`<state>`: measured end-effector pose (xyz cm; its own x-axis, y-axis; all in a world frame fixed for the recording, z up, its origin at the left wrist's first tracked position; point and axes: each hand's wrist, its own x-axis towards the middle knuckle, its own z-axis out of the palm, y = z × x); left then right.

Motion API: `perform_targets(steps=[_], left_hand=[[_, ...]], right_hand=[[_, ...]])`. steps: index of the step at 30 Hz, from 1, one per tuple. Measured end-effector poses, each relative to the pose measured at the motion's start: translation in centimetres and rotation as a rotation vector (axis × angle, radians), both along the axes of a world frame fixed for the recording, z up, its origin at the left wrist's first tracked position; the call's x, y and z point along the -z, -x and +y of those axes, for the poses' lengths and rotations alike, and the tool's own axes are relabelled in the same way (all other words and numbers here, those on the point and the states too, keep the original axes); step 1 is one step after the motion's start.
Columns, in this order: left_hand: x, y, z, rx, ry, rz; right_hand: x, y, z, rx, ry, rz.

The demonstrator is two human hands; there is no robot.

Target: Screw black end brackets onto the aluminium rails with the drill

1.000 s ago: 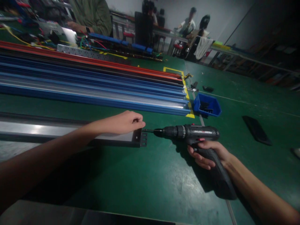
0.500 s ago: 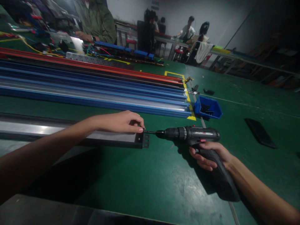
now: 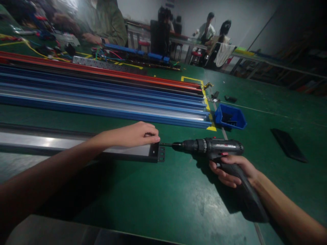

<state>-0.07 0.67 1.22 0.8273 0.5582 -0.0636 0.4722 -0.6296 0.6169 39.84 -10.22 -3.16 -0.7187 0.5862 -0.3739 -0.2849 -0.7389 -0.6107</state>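
My right hand point(image 3: 233, 169) grips the handle of a black cordless drill point(image 3: 217, 148), held level with its bit pointing left at the black end bracket point(image 3: 160, 153) of a long grey metal rail point(image 3: 63, 144) lying on the green table. My left hand point(image 3: 138, 134) rests on the rail's end with its fingers pinched together right at the drill bit's tip; what they pinch is too small to make out.
Long blue, silver and red rails point(image 3: 102, 95) lie stacked behind. A blue parts bin point(image 3: 230, 118) stands beyond the drill, a flat black strip point(image 3: 288, 144) to the right. People sit at the far tables; one person's sleeve point(image 3: 107, 23) shows at upper left among cables.
The drill bit has closed in on the bracket hole, and my left fingers have lowered onto the rail's end. The view has shifted slightly.
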Motion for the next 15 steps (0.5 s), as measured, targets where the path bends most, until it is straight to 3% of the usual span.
perform_targets(steps=[15], left_hand=[[-0.47, -0.09, -0.22, -0.077, 0.154, 0.052]], right_hand=[[-0.28, -0.05, -0.21, 0.014, 0.024, -0.017]])
